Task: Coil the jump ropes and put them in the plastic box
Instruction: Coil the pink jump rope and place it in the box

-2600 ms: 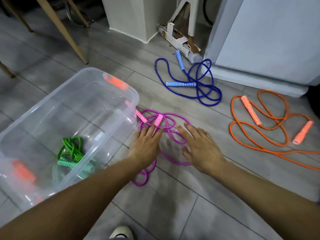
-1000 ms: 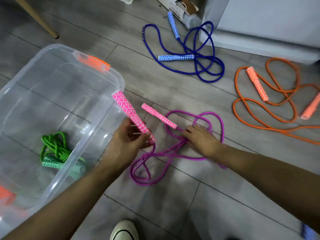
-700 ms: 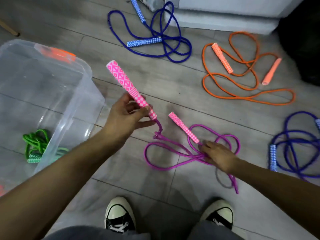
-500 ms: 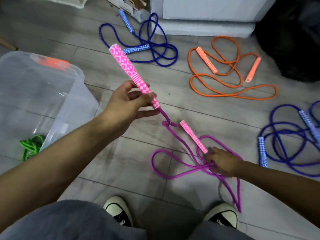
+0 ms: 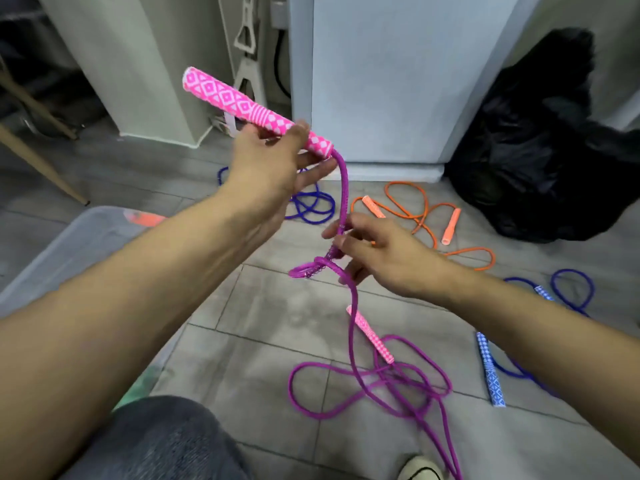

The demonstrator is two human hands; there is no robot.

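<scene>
Gripping one pink handle (image 5: 256,110), my left hand (image 5: 273,164) lifts it; my right hand (image 5: 377,254) pinches the purple rope (image 5: 349,327). I count four ropes: one purple, one orange rope (image 5: 419,216), two blue ropes (image 5: 311,206).

Pink handle (image 5: 255,112) with white diamonds and checks on a purple rope (image 5: 349,327); orange rope (image 5: 408,211) with peach handles; blue rope (image 5: 313,204); blue-and-white patterned handle (image 5: 491,370); grey floor tiles (image 5: 277,317); black bag (image 5: 540,140).

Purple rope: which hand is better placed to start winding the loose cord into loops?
The right hand. It already pinches the purple rope just below the raised pink handle, which the left hand is busy holding up, so it could probably guide cord round.
</scene>
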